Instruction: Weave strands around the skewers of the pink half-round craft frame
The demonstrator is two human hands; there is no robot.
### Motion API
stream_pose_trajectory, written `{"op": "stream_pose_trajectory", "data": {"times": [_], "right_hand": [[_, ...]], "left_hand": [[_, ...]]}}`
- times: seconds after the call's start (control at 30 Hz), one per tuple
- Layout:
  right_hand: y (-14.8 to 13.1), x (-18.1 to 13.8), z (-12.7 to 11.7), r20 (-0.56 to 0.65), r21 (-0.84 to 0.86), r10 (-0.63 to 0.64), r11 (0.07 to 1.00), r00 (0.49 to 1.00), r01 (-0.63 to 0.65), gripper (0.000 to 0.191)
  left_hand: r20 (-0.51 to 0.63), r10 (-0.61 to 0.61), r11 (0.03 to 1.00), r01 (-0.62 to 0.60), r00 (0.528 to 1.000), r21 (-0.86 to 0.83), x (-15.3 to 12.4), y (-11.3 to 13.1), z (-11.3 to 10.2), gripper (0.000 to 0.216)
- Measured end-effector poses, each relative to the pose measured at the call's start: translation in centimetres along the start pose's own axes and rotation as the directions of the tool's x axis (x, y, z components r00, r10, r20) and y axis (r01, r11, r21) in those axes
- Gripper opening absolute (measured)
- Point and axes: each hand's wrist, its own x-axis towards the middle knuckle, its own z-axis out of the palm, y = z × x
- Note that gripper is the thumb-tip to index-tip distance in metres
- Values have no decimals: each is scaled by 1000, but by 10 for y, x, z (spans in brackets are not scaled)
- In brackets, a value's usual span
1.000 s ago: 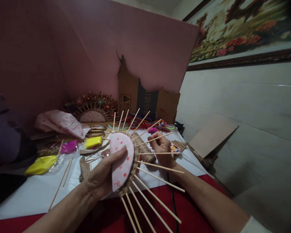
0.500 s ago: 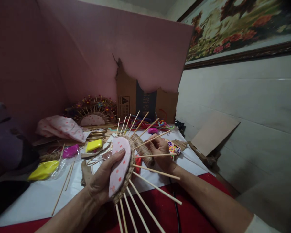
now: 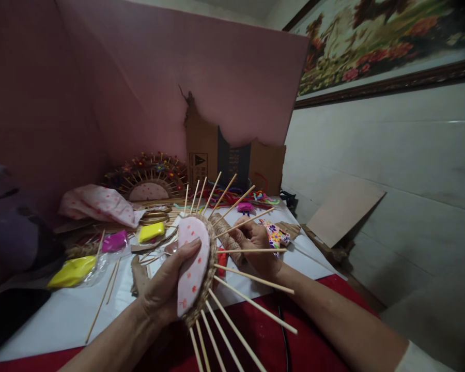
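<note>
My left hand [image 3: 160, 289] grips a half-round craft piece [image 3: 194, 266] covered in pink dotted cloth, edged with jute twine, held upright over the table. Several thin wooden sticks [image 3: 251, 305] fan out from its rim. My right hand [image 3: 256, 243] sits behind the sticks, fingers curled near a spool of jute twine [image 3: 225, 232]. What those fingers pinch is hidden.
A white sheet [image 3: 62, 315] covers the table over a red cloth [image 3: 256, 336]. On it lie yellow [image 3: 72, 271] and pink clay packs [image 3: 114, 241], loose sticks, pink dotted fabric [image 3: 98, 204], a finished decorated fan [image 3: 149, 178], pipe cleaners [image 3: 236, 199] and a cardboard box [image 3: 232, 160].
The craft piece has turned slightly in my left hand, edge more toward me. My right hand has shifted a little lower behind the sticks.
</note>
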Motion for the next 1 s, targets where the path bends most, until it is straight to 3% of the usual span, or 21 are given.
{"op": "stream_pose_trajectory", "data": {"times": [0.17,0.47,0.77,0.87,1.0], "right_hand": [[4,2,-2,-77,-13,20,1000,997,-21,21],[0,11,-6,-252,29,80,997,964,-75,25],[10,17,-11,-260,347,192,933,946,-94,25],[5,16,-12,-261,369,195,925,946,-89,23],[2,15,-11,-279,350,175,934,944,-70,25]], "left_hand": [[97,-98,995,97,990,14,0,1,-2,9],[52,67,992,-72,996,102,2,4,5,7],[-1,182,977,-181,983,109,12,7,1,12],[-72,250,967,-244,966,79,13,9,3,14],[-46,272,959,-267,961,91,14,12,3,13]]}}
